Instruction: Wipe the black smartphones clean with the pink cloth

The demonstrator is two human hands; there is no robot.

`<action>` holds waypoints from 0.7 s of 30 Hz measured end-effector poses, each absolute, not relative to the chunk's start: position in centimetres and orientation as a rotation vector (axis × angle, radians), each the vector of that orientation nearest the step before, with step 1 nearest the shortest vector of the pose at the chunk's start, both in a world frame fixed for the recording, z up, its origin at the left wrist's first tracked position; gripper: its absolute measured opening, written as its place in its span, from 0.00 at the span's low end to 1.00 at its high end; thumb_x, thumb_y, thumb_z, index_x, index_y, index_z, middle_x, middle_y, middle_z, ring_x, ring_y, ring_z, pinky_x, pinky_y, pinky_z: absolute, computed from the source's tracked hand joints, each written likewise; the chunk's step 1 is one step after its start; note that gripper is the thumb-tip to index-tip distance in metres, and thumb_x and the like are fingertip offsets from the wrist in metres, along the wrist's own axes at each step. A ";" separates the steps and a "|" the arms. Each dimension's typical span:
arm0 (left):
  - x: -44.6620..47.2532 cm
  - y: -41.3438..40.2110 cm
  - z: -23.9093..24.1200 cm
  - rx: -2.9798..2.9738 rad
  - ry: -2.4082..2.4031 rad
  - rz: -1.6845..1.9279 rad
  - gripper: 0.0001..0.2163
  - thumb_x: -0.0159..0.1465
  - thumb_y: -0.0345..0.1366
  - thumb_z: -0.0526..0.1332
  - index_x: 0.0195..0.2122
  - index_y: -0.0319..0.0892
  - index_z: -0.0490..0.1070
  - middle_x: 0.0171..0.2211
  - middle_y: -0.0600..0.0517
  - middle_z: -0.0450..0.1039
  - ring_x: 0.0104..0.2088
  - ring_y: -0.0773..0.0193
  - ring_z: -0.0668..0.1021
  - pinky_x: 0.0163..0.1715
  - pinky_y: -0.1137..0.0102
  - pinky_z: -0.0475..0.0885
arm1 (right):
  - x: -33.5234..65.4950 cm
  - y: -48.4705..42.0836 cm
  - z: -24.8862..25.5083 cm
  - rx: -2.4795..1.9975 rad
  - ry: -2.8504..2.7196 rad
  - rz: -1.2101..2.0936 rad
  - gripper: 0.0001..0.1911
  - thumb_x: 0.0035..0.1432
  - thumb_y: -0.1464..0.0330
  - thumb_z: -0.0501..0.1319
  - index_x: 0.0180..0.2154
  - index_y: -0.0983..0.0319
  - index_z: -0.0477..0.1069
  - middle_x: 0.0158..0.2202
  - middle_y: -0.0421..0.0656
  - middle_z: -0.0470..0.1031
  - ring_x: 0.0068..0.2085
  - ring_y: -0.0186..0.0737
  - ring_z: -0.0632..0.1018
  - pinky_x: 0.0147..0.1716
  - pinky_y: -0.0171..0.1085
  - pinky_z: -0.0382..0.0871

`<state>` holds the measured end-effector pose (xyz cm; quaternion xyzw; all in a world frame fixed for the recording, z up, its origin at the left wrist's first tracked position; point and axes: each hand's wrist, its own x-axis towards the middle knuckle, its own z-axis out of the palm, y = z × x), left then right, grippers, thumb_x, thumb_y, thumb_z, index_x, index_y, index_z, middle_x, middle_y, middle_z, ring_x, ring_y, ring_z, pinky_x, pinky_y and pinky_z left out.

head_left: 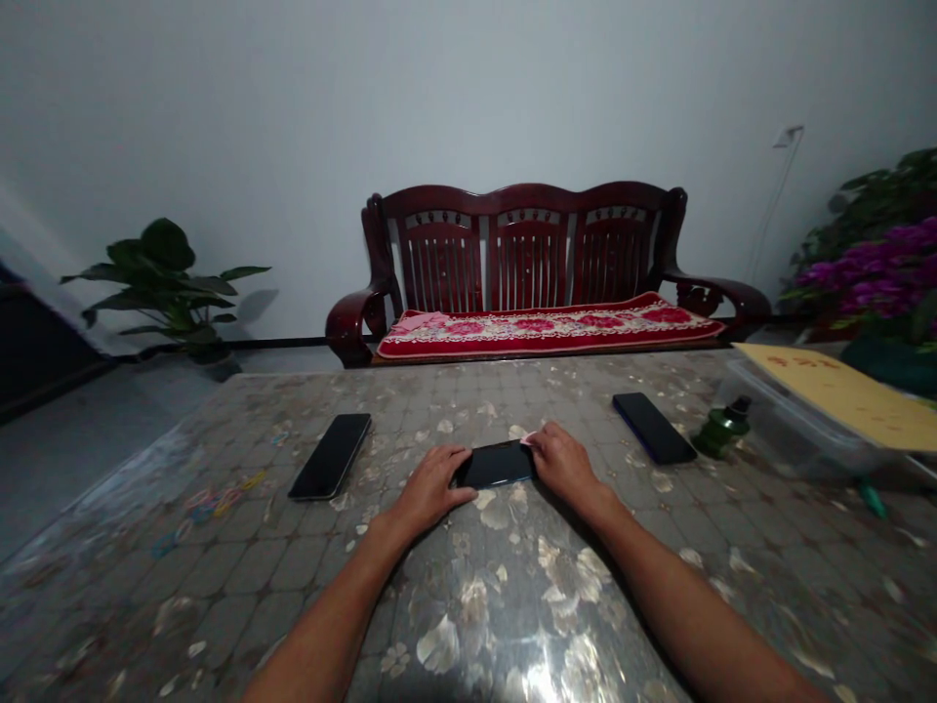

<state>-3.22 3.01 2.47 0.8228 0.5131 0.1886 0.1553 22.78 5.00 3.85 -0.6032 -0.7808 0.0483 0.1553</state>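
A black smartphone (498,464) lies face up, sideways, on the patterned table cover (468,557) between my hands. My left hand (435,485) grips its left end, fingers along the far edge and thumb at the near edge. At the phone's right end, my right hand (562,463) is closed with its fingertips pinching a small pale pink piece (528,439), perhaps cloth or tissue; most of it is hidden by the fingers. To the left rests a second dark smartphone (331,457), and to the right a third smartphone (654,428).
Right of the phones stand a green spray bottle (723,428) and a clear plastic box (791,420) under a yellow sheet (849,391). Colourful rubber bands (220,500) lie at left. Beyond the table are a wooden bench (527,244), a potted plant (172,288) and purple flowers (878,268).
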 end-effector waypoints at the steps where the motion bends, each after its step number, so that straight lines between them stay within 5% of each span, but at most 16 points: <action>1: -3.2 3.1 2.4 2.364 1.464 0.546 0.26 0.57 0.36 0.71 0.58 0.43 0.72 0.57 0.43 0.73 0.58 0.49 0.73 0.60 0.57 0.66 | 22.5 5.0 4.0 -1.747 -2.251 0.123 0.15 0.66 0.72 0.55 0.46 0.59 0.80 0.43 0.48 0.76 0.45 0.43 0.75 0.42 0.34 0.64; 21: -3.0 3.2 3.1 2.410 1.478 0.480 0.25 0.57 0.37 0.72 0.56 0.43 0.74 0.55 0.44 0.75 0.56 0.49 0.74 0.58 0.59 0.68 | 21.2 5.4 4.1 -1.712 -2.328 0.080 0.16 0.66 0.73 0.53 0.45 0.62 0.80 0.43 0.51 0.75 0.45 0.45 0.75 0.41 0.36 0.63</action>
